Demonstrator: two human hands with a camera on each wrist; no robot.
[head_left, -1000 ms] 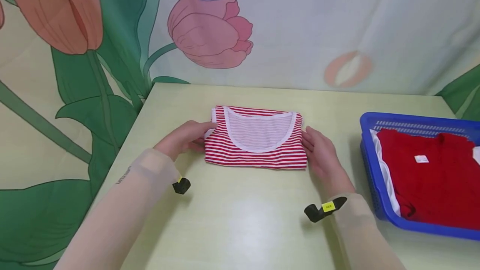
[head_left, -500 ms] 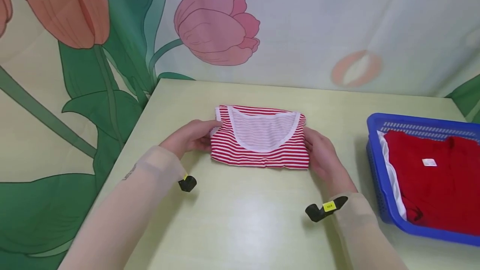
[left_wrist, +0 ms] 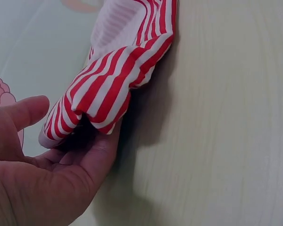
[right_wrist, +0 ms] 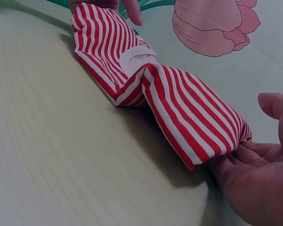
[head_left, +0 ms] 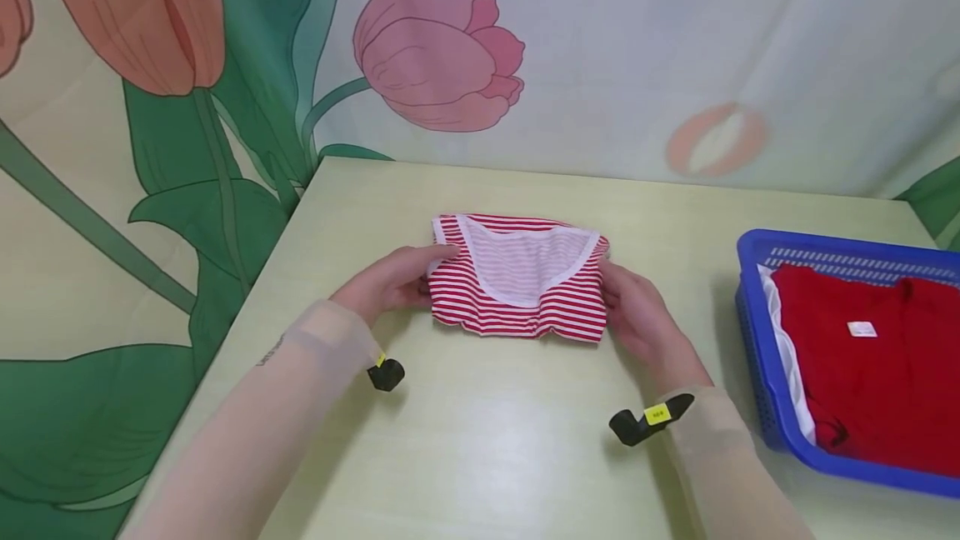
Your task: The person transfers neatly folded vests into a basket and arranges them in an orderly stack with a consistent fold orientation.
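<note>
A folded red-and-white striped shirt (head_left: 525,273), its wide white-trimmed neckline facing up, lies between both hands, and its front edge is buckled into waves. At its left end my left hand (head_left: 393,280) has its fingers tucked beneath the cloth and the thumb above; in the left wrist view that thumb (left_wrist: 30,112) stands off the fabric. My right hand (head_left: 641,315) holds the right end from below, fingers curled under the edge. The right thumb (right_wrist: 272,104) is raised clear of the cloth in the right wrist view. Fingertips under the shirt are hidden.
On the right of the pale table (head_left: 495,440) stands a blue plastic basket (head_left: 780,448), cut off by the frame edge. A folded red garment (head_left: 877,373) with a white label lies in it, over something white. A tulip-printed curtain (head_left: 600,48) hangs behind the table.
Both hands have moved closer together with their fingers under the shirt's ends. The shirt, flat before, has become narrower and buckled along its front edge. The view has shifted slightly.
</note>
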